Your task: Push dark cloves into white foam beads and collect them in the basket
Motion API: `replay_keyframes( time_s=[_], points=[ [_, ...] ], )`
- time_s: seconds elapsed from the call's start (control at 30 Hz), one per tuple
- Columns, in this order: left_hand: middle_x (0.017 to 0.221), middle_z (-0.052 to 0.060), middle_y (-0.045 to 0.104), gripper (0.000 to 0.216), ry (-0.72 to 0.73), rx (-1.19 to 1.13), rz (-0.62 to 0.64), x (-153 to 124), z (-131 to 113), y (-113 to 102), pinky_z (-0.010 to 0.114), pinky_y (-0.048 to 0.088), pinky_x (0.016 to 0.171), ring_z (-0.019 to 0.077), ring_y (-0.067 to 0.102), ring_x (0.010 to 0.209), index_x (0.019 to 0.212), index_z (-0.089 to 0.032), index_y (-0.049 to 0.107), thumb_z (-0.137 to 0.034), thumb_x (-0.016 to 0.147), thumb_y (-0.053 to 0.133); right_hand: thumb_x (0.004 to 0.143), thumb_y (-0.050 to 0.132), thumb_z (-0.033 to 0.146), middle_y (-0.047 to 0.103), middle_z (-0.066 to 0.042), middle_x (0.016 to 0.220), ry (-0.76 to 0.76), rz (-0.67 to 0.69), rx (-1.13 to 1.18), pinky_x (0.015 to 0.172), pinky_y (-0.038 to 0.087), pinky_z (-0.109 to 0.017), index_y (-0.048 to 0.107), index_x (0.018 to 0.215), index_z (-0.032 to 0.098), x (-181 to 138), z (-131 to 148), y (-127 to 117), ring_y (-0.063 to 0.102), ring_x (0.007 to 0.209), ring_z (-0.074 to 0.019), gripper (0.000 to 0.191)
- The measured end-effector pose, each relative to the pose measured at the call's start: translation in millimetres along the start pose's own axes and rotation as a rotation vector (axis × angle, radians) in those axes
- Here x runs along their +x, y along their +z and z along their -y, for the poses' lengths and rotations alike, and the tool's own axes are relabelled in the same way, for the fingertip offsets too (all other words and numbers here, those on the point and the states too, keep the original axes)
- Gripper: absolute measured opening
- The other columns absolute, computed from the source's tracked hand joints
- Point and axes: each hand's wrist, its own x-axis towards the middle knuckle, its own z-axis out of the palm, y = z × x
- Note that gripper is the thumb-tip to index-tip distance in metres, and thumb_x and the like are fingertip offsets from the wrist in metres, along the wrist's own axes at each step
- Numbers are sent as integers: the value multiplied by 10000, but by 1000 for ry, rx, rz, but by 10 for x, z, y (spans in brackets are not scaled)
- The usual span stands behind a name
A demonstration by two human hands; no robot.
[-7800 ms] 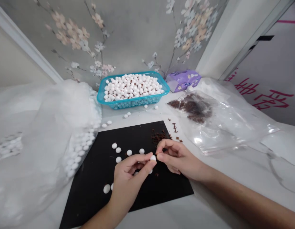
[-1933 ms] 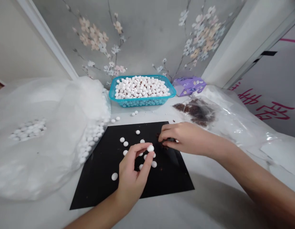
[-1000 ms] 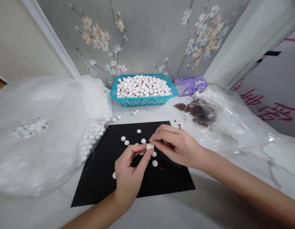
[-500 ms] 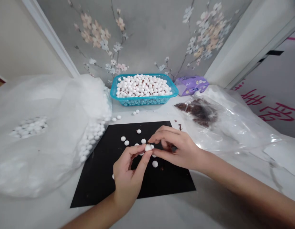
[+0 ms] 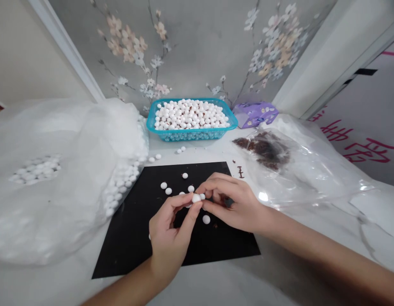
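My left hand pinches a small white ball between thumb and index finger, above a black sheet. Right against the ball's upper side is my right hand, closed, its index fingertip over the small brown piece on the ball's top; little of that piece shows now. Several loose white balls lie on the sheet, such as one below my fingers and another to the left. A tiny brown star-shaped piece lies there too.
Behind the sheet stands a blue basket heaped with white balls and brown bits. A big translucent bag of white balls fills the left. On the right are a clear bag with brown pieces and a purple packet.
The brown piece on top of the ball showed more clearly before; my right index fingertip now covers most of it. Both hands remain in nearly the same place.
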Motion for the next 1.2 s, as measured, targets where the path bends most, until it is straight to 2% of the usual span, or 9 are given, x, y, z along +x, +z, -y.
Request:
replay_keyframes(
  time_s=[0.33,0.53,0.6,0.7,0.73,0.8,1.0,1.1,1.2],
  points=[
    [827,-20,665,171,19,-9,5,8,33,1,185,531,722,106,633,771,914,-222,630,-140,764,640,799,543,111,514,-11,784,-74,-2,-14,482,404,-189,558,934,184,-16,19,18,451,581,-75,155],
    [881,15,655,136,62,112,64,86,14,6,255,518,752,141,624,836,929,-212,588,-176,798,596,697,429,5,483,5,848,61,172,166,445,356,-179,448,1041,172,264,-249,-90,418,486,-39,382],
    [911,27,666,115,161,251,170,97,-3,15,339,489,827,172,615,877,902,-212,587,-178,792,590,715,432,30,483,-11,917,104,134,28,450,357,-189,441,1083,170,444,-433,-70,386,469,-35,394],
    [957,15,686,93,349,503,314,78,-16,36,500,348,965,224,598,936,836,-227,604,-169,765,586,792,479,143,537,-40,909,133,148,-366,553,395,-232,473,1155,149,718,-681,42,465,568,-93,363],
    [973,12,688,92,381,568,334,69,-16,43,533,297,988,238,592,954,822,-232,609,-172,760,582,808,478,160,555,-56,899,146,147,-402,589,400,-250,477,1180,138,795,-742,92,491,614,-119,373],
    [1001,18,683,84,390,642,348,55,-14,53,553,247,1005,258,575,988,808,-238,613,-185,760,569,827,475,175,577,-84,885,162,148,-446,638,403,-275,504,1180,116,916,-830,191,519,678,-155,360],
    [1033,32,663,99,317,668,362,67,-3,52,557,232,1004,269,543,1027,831,-236,616,-204,772,543,856,456,167,594,-69,846,143,156,-453,708,407,-242,636,865,130,984,-896,242,541,753,-147,184],
    [1042,44,656,138,321,675,386,69,6,46,545,237,1006,261,536,1023,875,-234,619,-200,787,518,858,465,187,576,-51,836,142,122,-458,716,412,-237,615,928,137,911,-877,123,540,756,-142,173],
    [1067,46,644,225,318,675,414,69,9,42,532,233,1013,247,523,1038,969,-236,606,-164,792,486,821,521,207,559,-92,939,184,75,-485,731,417,-276,566,1070,114,857,-897,14,544,810,-175,270]
  ],
)
